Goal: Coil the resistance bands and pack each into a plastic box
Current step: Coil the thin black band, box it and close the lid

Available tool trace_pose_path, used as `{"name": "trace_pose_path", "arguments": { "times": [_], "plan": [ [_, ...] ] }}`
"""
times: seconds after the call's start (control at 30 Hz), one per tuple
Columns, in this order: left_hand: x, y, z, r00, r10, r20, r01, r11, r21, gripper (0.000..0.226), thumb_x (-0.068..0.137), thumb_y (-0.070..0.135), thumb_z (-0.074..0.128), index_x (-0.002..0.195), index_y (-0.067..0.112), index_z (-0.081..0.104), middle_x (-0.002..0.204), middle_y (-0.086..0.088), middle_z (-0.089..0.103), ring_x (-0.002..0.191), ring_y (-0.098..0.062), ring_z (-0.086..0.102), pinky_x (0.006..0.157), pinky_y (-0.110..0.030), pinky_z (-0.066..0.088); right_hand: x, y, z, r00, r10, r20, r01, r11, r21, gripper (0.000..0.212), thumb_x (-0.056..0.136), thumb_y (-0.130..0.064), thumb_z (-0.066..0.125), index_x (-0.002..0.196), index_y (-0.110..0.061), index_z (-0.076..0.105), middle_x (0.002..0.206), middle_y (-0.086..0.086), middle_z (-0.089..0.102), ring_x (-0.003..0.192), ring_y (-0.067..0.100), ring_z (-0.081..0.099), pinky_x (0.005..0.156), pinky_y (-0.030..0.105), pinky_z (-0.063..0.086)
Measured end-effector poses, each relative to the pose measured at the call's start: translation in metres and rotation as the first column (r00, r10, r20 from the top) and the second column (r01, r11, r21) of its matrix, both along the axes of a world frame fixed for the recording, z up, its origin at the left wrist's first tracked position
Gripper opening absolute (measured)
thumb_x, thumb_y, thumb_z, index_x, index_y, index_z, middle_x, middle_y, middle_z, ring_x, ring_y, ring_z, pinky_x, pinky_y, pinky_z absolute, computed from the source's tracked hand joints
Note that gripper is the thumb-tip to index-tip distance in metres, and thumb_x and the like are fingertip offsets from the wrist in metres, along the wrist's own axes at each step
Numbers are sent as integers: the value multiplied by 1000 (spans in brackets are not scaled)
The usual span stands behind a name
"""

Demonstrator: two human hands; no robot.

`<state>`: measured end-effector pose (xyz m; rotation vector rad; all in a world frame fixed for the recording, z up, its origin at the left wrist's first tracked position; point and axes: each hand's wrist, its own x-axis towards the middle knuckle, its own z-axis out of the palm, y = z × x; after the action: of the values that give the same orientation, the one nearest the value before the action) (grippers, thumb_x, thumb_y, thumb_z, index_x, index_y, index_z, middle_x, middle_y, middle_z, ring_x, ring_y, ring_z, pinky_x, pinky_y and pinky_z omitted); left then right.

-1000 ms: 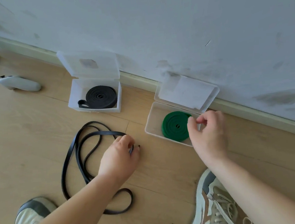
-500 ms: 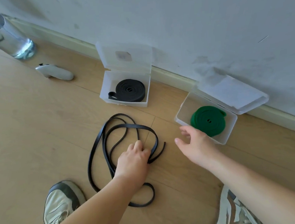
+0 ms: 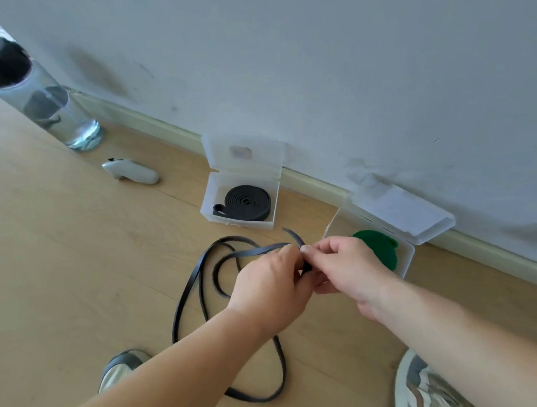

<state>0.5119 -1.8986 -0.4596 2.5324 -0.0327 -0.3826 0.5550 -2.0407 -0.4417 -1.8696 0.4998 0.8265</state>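
Wood floor point(image 3: 73, 267) by wall point(image 3: 346, 68): my left grip point(image 3: 267, 287) and right grip point(image 3: 352, 267) pinch flat black band point(image 3: 258, 250) end, glossy loops sprawling toward me.

Bare floor point(image 3: 73, 267) left of loose band point(image 3: 185, 301); boxes point(image 3: 236, 224), bottle point(image 3: 47, 108) along wall point(image 3: 314, 71)

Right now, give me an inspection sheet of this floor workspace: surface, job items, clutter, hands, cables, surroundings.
Surface: wooden floor, light planks.
Job's things: coiled black band in left box, lid open; green band coiled in right box, lid open; loose black band sprawled uncoiled on the floor.
Clutter: water bottle and white handheld device near the wall.
Hands: left hand and right hand both pinch the loose black band.
Cables: nothing seen.
Surroundings: white wall, baseboard, left shoe, right shoe.
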Motion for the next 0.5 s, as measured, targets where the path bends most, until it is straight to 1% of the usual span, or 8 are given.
{"name": "trace_pose_path", "arguments": {
  "times": [0.13,0.23,0.3,0.33,0.37,0.4,0.43,0.5],
  "plan": [
    [17,9,71,984,171,-51,-178,959,-221,23,87,40,73,89,23,58,79,8,69,70,-12,62,67,-36,56,12,11,71,983,70,171,-64,997,-41,15,99,-31,66,95,-17,69,90,6,78,84,25,77,86,47,63],
    [27,20,131,969,243,-34,-245,947,-210,39,75,54,75,78,23,50,70,10,60,60,-9,51,58,-30,48,14,16,135,945,182,273,-159,981,-107,11,100,-32,62,96,-22,63,97,6,75,91,25,74,86,48,63],
    [28,27,169,971,235,47,-223,958,-180,54,64,69,71,87,25,51,85,14,58,73,-8,53,65,-26,47,12,18,183,919,233,319,-203,971,-124,9,101,-30,61,97,-22,62,96,6,76,92,25,74,85,46,64],
    [28,30,189,975,214,55,-200,961,-193,65,59,76,70,99,27,55,99,16,59,88,-6,56,76,-26,50,10,19,207,913,224,341,-203,974,-97,9,102,-28,61,97,-21,63,93,6,78,90,25,75,84,46,64],
    [25,32,209,984,179,23,-169,956,-239,76,57,80,70,113,30,58,112,17,59,102,-5,56,88,-27,51,8,20,231,912,190,362,-184,982,-51,10,103,-27,61,98,-18,63,89,5,79,89,26,77,84,46,64],
    [20,33,227,991,131,-37,-136,936,-326,79,60,81,71,120,31,61,118,16,60,106,-7,58,96,-31,52,5,20,255,915,127,383,-145,989,18,12,104,-26,60,100,-16,63,86,5,80,86,27,78,83,48,64],
    [14,34,244,993,57,-102,-96,898,-429,70,67,75,74,118,29,65,113,11,66,100,-12,63,95,-35,55,2,22,278,918,39,395,-90,990,112,13,104,-25,60,102,-12,62,86,8,80,83,28,79,81,49,64],
    [-2,36,271,977,-102,-189,-27,816,-578,41,80,54,79,104,22,73,87,4,71,77,-13,63,80,-31,56,-6,22,315,900,-136,413,17,960,279,14,105,-21,60,103,-7,60,88,15,77,79,31,79,74,48,65]
  ]
}}
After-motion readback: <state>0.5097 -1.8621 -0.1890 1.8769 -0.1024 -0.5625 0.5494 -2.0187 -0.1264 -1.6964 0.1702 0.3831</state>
